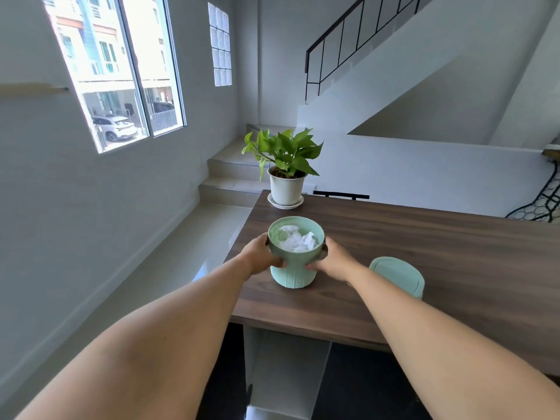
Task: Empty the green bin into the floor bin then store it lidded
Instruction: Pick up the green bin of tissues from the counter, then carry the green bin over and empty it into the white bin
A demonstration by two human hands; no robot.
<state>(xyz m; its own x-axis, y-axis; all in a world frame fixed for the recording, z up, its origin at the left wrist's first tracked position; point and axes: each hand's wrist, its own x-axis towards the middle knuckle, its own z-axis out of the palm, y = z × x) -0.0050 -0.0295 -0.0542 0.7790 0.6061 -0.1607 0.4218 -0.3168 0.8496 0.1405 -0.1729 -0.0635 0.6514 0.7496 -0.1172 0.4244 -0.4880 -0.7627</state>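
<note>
A small mint-green bin (pixel 293 275) stands upright on the dark wooden table (pixel 424 253), near its left front corner. Crumpled white paper (pixel 298 241) fills its open top. My left hand (pixel 262 253) grips the bin's left side just under the rim. My right hand (pixel 330 256) grips its right side at the same height. The bin's base rests on the table. Its matching green lid (pixel 397 275) lies on the table just right of my right wrist. No floor bin is in view.
A potted green plant (pixel 286 174) in a white pot on a saucer stands at the table's far left corner. A black chair back (pixel 341 195) shows behind the table. Pale tiled floor (pixel 169 268) lies left of the table; stairs rise beyond.
</note>
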